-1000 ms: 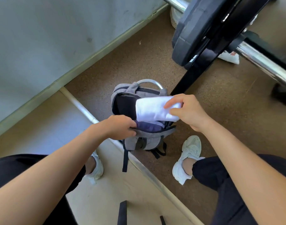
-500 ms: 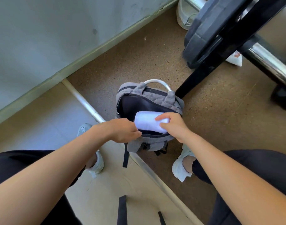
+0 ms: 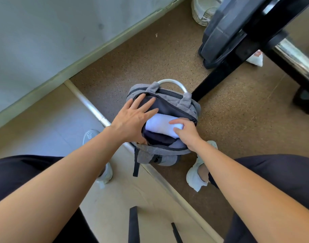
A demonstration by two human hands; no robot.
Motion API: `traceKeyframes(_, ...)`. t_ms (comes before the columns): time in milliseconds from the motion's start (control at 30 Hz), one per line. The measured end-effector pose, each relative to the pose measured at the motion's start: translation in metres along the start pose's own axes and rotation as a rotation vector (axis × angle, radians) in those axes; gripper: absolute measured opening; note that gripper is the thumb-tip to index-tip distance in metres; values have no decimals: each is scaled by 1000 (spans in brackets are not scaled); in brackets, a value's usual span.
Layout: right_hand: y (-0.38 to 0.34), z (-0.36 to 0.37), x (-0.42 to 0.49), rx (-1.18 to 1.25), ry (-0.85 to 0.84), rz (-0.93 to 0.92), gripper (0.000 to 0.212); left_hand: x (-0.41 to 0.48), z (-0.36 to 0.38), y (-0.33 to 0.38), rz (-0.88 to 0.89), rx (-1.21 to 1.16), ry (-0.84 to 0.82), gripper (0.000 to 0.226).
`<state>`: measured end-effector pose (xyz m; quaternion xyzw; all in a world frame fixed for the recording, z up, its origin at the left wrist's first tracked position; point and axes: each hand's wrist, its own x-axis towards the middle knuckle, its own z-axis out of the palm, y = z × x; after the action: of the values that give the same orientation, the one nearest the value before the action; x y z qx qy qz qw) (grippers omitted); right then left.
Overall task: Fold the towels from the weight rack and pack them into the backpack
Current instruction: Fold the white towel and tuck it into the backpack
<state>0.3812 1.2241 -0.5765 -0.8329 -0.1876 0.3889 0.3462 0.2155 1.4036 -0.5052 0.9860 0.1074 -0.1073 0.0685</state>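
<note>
Towel [image 3: 160, 126] now inside backpack [image 3: 145, 155]; left hand [image 3: 132, 120] fingers released; right hand [image 3: 187, 134] fingers grasping towel.

One wide-angle view, worn on the head

We look forward and steeply down, close above the backpack [image 3: 150, 153] at frame centre; the wall [image 3: 44, 41] fills the upper left, the weight rack [image 3: 220, 74] the upper right.

I lowered the rolled white towel [image 3: 159, 125] from above the grey backpack [image 3: 186, 102] into its open main compartment. My right hand [image 3: 187, 134] followed it in, fingers curled over its right end. My left hand [image 3: 132, 121] let go of the near rim and spread flat, fingers straight, across the opening's far-left edge.
</note>
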Motion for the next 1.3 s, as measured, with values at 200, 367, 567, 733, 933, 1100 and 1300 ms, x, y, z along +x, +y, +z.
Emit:
traceKeyframes(200,17,24,27,-284,16,31,35,-2,-3,2,-8,-26,-42,117)
traceKeyframes(367,7,34,36,-670,-66,156,41,0,-7,4,-13,-52,-76,118)
traceKeyframes(567,9,45,20,-1208,12,-282,59,1,-8,7,-28,-58,-63,120)
traceKeyframes(733,9,47,25,-1193,-63,-329,54,1,-8,8,-37,-58,-55,119)
traceKeyframes(933,17,60,37,-1268,-105,-169,95,3,-6,9,-45,-57,-67,123)
traceKeyframes(1100,21,62,48,-1198,-233,-98,107,5,-4,5,-44,-50,-86,126)
traceKeyframes(1300,16,42,50,-966,-357,-16,108,8,-5,3,-58,-76,-99,119)
